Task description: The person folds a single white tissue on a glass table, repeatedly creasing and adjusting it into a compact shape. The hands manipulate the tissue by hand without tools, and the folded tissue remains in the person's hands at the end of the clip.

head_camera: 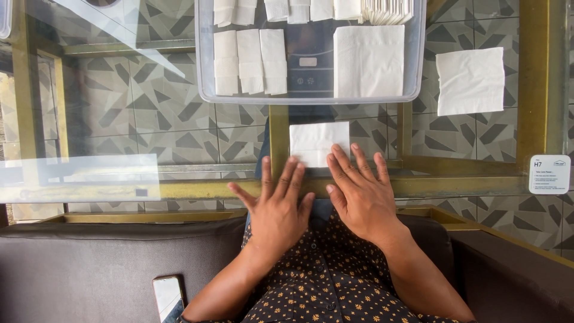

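A glass tabletop [149, 119] with a brass-coloured frame fills most of the frame, the patterned floor tiles showing through it. At the top centre sits a clear plastic bin [206, 72], the one container in view: along its far edge lie several small folded napkins [287, 9] and a tight upright stack [388, 9], in its left half three narrow folded napkins [250, 61] lie side by side, and in its right half lies one larger square folded napkin [368, 61]. To the right of the bin, in the upper right of the frame, a single flat white napkin [470, 81] lies by itself on the glass. Just below the bin, at the centre, lies the white napkin [314, 140] being worked; it looks folded in half already. The right hand [362, 194] lies flat with its fingers [344, 161] spread and extended, their tips on the napkin's near edge; the left hand [278, 206] lies beside it, fingers apart, tips touching the lower left corner. Neither hand grips anything. This reads as the pressing of a crease, midway through folding; a further fold would call for pinching an edge and laying it squarely over. A phone [167, 296] lies on the dark sofa at lower left, and a small white card [549, 174] sits at the right edge.
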